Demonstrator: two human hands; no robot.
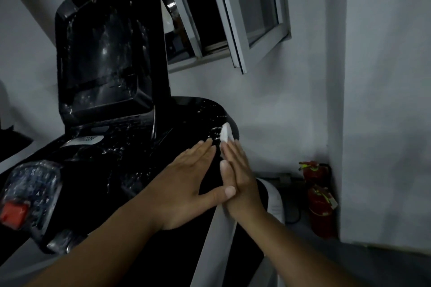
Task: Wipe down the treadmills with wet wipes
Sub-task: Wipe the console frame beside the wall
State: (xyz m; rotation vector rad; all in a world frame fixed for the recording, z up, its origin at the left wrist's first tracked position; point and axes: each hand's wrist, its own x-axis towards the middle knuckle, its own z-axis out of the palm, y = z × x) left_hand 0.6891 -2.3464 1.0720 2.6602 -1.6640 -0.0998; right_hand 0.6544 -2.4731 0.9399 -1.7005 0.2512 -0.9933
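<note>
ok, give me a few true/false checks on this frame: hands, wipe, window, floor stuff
1. The right hand presses a white wipe against the console at its right edge. True.
2. The left hand grips a wipe packet. False: it lies flat on the console, fingers straight, holding nothing.
3. The window is closed. False: its sash is swung open.
4. Two red fire extinguishers stand on the floor by the wall. True.
</note>
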